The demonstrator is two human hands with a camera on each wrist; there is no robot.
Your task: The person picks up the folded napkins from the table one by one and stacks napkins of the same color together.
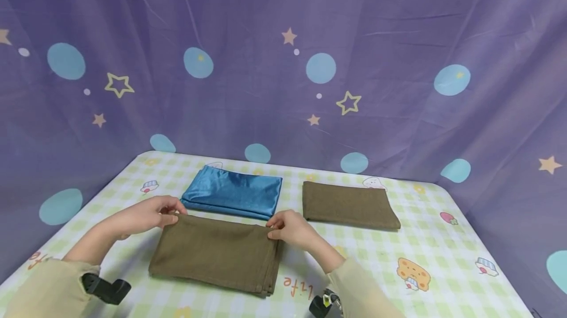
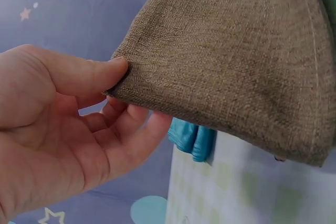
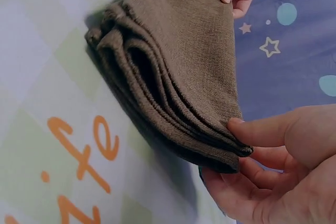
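Observation:
A folded brown cloth is held at its two far corners, its far edge raised and its near edge low over the table. My left hand pinches the far left corner between thumb and fingers, as the left wrist view of that hand shows. The far right corner is pinched by my right hand. In the right wrist view, several stacked layers of the brown cloth show along its side, with the right thumb on top and fingers below.
Behind the held cloth lies a folded shiny blue cloth. A second folded brown cloth lies at the back right. The table has a green checked cover, and a purple patterned curtain hangs behind it.

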